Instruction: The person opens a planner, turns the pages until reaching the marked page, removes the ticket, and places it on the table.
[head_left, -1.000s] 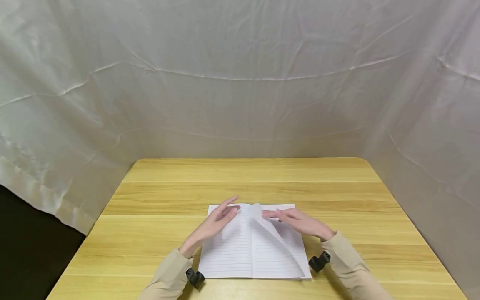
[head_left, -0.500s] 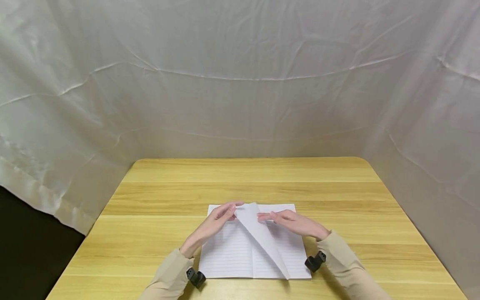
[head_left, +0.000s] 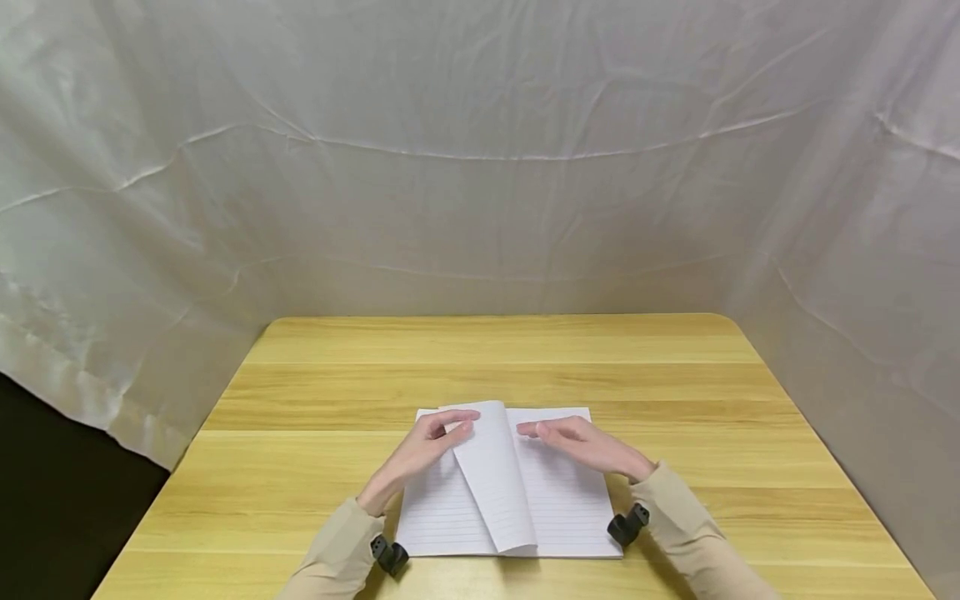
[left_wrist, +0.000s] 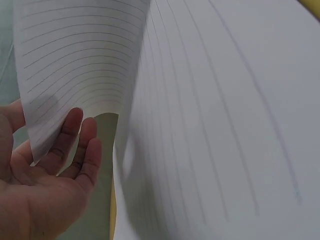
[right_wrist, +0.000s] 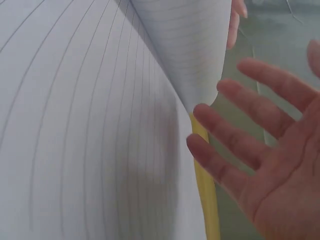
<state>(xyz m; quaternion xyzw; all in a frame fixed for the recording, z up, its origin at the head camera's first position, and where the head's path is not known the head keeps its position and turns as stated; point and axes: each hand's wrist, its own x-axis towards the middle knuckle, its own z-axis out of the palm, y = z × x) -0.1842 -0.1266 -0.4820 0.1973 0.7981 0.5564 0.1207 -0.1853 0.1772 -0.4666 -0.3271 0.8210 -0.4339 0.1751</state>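
A lined notebook [head_left: 566, 500] lies spread on the table, one page [head_left: 491, 475] lifted and curling over toward the left half. My left hand [head_left: 420, 446] holds that page near its upper corner. In the left wrist view, the page's edge [left_wrist: 75, 55] passes between the thumb and fingers of the left hand [left_wrist: 50, 180]. Over the right half, my right hand [head_left: 592, 446] hovers with straightened fingers, holding nothing. The right wrist view shows the right hand [right_wrist: 270, 145] spread and apart from the lifted page [right_wrist: 185, 45].
A wooden table [head_left: 480, 358] extends behind and to both sides of the notebook. Pale hanging fabric [head_left: 480, 208] surrounds its back and sides. A small black wrist camera [head_left: 390, 555] sits at the left sleeve, another camera [head_left: 628, 525] at the right.
The page has swung from the right half across the spine to the left. My left hand has taken hold of it, and my right hand has moved slightly left, off the page.
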